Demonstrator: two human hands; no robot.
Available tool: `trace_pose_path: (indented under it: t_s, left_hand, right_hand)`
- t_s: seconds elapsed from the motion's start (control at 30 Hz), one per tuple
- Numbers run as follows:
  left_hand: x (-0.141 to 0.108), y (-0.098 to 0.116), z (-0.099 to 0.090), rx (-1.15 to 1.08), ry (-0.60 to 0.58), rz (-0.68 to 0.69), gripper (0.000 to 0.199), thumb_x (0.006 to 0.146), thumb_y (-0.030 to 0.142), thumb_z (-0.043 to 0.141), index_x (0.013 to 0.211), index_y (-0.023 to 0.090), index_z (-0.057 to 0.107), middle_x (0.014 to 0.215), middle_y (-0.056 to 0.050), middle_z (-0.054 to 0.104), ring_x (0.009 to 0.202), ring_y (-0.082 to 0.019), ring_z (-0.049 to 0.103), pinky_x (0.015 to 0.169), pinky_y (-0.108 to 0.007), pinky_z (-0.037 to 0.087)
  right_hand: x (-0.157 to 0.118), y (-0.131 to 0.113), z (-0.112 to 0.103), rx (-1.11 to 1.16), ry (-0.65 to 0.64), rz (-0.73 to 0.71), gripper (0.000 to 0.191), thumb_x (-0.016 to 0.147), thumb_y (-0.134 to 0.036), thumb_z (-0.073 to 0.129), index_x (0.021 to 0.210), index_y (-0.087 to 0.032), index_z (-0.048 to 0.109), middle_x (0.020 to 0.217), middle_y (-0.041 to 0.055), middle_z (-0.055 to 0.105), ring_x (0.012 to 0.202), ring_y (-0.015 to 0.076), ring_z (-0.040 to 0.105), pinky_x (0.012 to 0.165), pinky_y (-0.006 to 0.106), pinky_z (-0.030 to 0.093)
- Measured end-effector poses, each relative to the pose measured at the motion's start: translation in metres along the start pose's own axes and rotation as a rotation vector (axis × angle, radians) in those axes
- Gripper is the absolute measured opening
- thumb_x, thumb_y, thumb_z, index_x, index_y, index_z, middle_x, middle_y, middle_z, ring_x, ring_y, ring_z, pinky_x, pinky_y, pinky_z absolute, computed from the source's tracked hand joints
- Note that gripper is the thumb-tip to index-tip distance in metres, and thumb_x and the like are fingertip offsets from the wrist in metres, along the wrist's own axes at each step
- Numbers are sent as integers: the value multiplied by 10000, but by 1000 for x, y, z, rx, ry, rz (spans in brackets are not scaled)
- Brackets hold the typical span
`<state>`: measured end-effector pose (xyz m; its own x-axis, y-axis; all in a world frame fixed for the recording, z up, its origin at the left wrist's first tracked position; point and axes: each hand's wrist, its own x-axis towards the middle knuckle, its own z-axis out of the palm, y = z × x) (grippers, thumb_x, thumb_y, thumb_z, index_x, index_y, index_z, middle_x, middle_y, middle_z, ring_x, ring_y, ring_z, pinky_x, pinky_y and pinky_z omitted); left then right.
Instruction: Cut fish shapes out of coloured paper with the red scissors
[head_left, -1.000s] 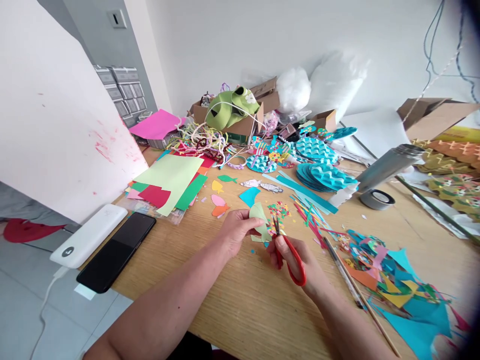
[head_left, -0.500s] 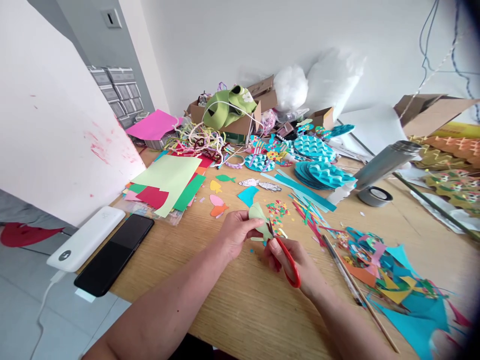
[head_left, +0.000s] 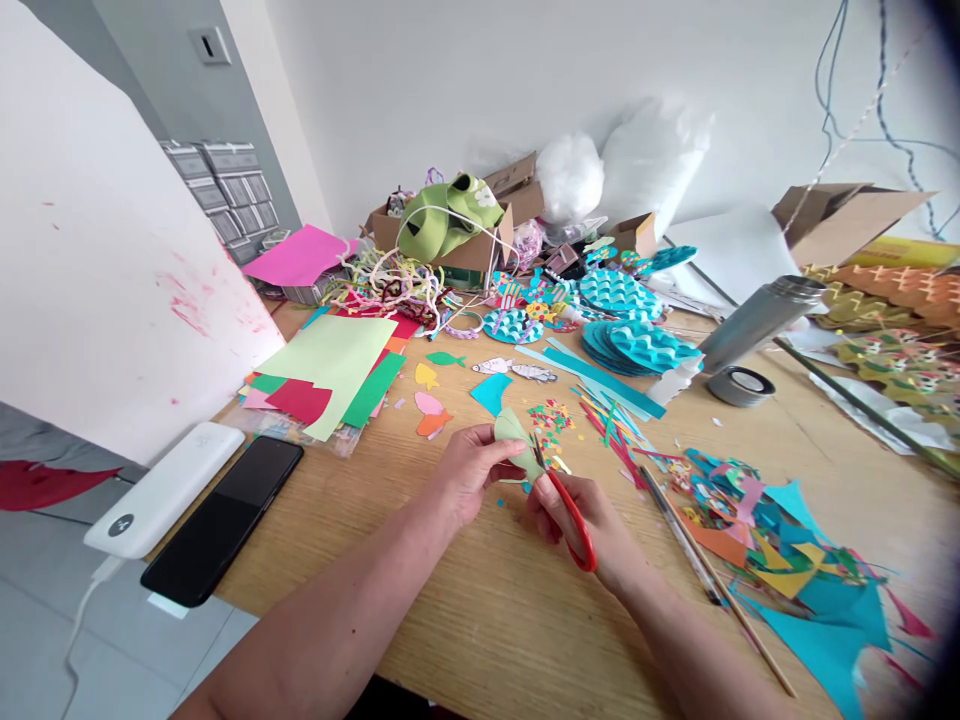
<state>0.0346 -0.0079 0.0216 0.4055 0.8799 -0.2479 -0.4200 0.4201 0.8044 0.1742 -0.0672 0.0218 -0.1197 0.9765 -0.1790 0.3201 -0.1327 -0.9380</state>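
My left hand (head_left: 474, 466) pinches a small piece of pale green paper (head_left: 511, 428) between thumb and fingers. My right hand (head_left: 581, 510) is closed round the red handles of a pair of scissors (head_left: 576, 530). The scissor blades point up and away, against the right edge of the green paper. Just beyond lie a blue paper piece (head_left: 491, 394) and a scatter of tiny coloured paper dots (head_left: 551, 420). Left of these are paper fish cutouts, including an orange one (head_left: 433, 422), a yellow one (head_left: 426, 376) and a green one (head_left: 446, 358).
Stacked coloured paper (head_left: 330, 360), a black phone (head_left: 225, 520) and a white power bank (head_left: 165, 490) lie at left. Paper scraps (head_left: 787, 560), a wooden stick (head_left: 739, 590) and a pen (head_left: 686, 545) are at right. Behind stand blue wavy discs (head_left: 637, 345) and a metal flask (head_left: 761, 320).
The whole view has shifted slightly, so most things appear a little further left. Both hands keep hold of the paper and scissors, almost in the same pose.
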Motion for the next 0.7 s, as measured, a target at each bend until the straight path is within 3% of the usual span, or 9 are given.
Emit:
trace_pose_path:
  t_s: [0.7]
  left_hand:
    - [0, -10, 3, -97, 91, -10, 215, 549, 230, 796, 687, 110, 682, 715, -49, 674, 676, -135, 606, 682, -276, 486]
  right_hand:
    - [2, 7, 3, 23, 28, -1, 600, 790, -737, 446, 594, -172, 498, 475, -16, 489, 423, 101, 416, 431, 228, 306]
